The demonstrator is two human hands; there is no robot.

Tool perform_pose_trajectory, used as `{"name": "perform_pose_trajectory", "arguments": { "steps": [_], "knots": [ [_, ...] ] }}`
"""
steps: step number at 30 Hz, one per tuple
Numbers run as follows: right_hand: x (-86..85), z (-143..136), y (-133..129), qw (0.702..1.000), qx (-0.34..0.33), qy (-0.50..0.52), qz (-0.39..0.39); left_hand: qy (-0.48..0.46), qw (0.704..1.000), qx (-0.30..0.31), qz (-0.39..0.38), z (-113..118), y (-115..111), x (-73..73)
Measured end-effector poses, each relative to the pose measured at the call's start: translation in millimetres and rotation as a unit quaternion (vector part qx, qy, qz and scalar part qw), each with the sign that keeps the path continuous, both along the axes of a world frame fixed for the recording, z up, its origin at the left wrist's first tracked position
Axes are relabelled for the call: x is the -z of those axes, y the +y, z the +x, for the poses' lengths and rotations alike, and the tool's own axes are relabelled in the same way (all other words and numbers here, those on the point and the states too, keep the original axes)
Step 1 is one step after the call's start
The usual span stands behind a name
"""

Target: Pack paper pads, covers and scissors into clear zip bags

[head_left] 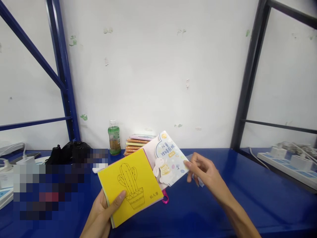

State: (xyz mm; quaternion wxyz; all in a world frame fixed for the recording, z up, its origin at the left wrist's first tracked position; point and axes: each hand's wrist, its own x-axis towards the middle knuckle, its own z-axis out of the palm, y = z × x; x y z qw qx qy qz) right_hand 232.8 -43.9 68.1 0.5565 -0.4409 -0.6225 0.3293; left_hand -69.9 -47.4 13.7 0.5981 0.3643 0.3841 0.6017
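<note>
My left hand (105, 210) grips a stack of square paper sheets by its lower left side, thumb on top. The top sheet is yellow (133, 185) with a line drawing of a potted cactus. From the stack's right side extends a pale cover (170, 158) with a white rabbit and Chinese lettering. My right hand (201, 170) pinches that cover's right corner between thumb and fingers. Something clear, like plastic film, shows by the right fingers. Below the cover, a pink ring-shaped handle (165, 197) sticks out from behind the paper.
On the blue table (223, 205), a green-labelled bottle (114, 137) and a pile of packaged paper sets (133, 144) stand near the wall. A black bag (70, 152) lies at the left. Power strips (284, 165) with plugs sit at both sides. Part of the left is pixelated.
</note>
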Motion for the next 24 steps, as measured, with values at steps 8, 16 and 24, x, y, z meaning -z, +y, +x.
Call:
{"name": "perform_pose_trajectory", "arguments": {
  "steps": [8,16,24],
  "knots": [
    [3.3,-10,0,0.988,-0.115,0.09,-0.047,-0.049,0.998,-0.023,-0.017,-2,0,-4.5],
    [20.3,-42,2,0.984,-0.168,0.014,-0.062,-0.035,0.999,-0.024,0.007,-1,-3,-4.6],
    [26.8,-54,4,0.979,-0.159,-0.106,-0.07,0.012,0.995,-0.082,0.054,5,-5,-2.7]
  ]
}}
